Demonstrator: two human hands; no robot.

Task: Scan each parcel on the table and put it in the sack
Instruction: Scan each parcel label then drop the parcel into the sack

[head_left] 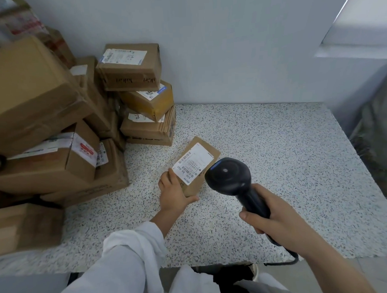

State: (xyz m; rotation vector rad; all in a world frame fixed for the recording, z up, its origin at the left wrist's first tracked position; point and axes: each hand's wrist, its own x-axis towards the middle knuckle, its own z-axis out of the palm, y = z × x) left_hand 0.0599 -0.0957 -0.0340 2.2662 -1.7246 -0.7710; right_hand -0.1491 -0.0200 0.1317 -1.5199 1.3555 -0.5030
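Brown cardboard boxes (32,86), piled at left of frame: at least eight clear; more at upper left, too blurred to count.
Small flat brown cardboard parcel (195,163), white label, centre: one.
Black handheld barcode scanner (226,176): one.
Hands: two, left hand (172,193) and right hand (276,220).
Speckled white table (275,143): one.

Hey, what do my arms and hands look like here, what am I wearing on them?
The left arm wears a loose, creased white fabric long sleeve that ends short of the wrist. The left hand is bare: no glove, ring or watch shows. The right hand and forearm are bare too, no sleeve in view.
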